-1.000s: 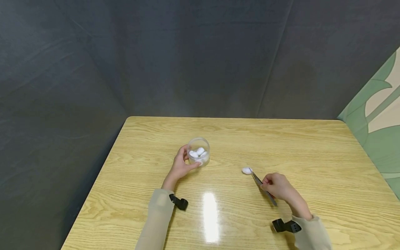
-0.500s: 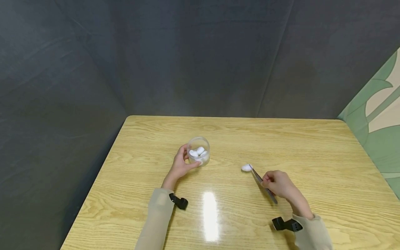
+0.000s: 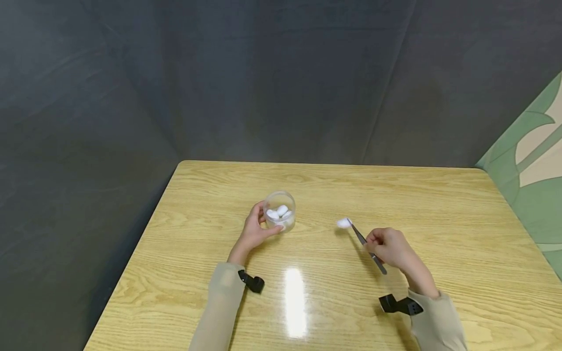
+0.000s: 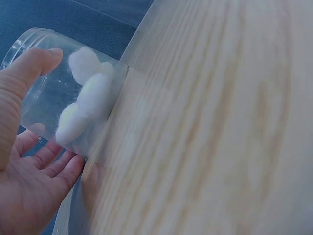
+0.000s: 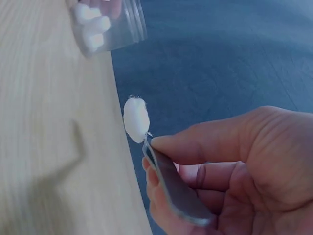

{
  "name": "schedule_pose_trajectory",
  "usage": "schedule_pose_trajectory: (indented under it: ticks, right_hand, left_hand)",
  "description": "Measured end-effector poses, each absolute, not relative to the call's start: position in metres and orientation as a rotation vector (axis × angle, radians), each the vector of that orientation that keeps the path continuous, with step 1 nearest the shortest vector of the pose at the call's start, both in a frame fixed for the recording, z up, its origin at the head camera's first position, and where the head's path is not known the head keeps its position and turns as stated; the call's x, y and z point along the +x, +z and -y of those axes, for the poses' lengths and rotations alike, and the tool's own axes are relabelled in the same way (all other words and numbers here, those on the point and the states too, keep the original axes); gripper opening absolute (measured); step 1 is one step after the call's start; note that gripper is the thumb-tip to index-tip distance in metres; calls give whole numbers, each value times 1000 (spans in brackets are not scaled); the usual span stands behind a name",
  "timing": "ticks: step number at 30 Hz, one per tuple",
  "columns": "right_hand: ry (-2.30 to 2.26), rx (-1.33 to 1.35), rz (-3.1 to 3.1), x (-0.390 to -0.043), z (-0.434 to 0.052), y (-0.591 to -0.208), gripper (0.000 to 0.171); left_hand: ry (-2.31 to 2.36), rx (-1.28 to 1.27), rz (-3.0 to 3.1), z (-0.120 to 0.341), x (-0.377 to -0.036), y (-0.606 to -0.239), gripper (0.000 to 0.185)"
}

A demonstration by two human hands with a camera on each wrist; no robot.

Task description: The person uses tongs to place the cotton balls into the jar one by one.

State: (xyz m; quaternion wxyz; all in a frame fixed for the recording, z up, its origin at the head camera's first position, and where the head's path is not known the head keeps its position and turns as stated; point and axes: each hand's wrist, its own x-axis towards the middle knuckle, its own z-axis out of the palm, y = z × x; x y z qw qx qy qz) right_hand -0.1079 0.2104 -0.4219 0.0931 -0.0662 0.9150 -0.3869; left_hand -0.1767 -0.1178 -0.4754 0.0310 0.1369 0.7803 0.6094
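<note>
Head view: left hand (image 3: 252,233) cupping a clear jar (image 3: 279,210) of cotton balls mid-table (image 3: 439,204), right hand (image 3: 388,247) pinching tweezers (image 3: 366,246), a cotton ball (image 3: 343,223) lifted at their tip, right of the jar; left wrist view: fingers (image 4: 29,73) curled round the jar wall; right wrist view: thumb and fingers (image 5: 210,144) clamping the tweezers, ball clear of the table.

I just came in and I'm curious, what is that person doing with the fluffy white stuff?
A person sits at a wooden table. Their right hand pinches metal tweezers, which grip one cotton ball lifted just off the tabletop. Their left hand holds a small clear jar that has a few cotton balls inside.
</note>
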Motion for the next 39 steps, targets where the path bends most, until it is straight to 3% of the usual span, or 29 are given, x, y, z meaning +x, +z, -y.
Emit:
schedule_pose_trajectory:
  ticks: [39]
  right_hand:
    - [-1233,-306,-2688,-128,-167,-392,8]
  left_hand:
    - [1884,383,-2368,118,-177,-475,76]
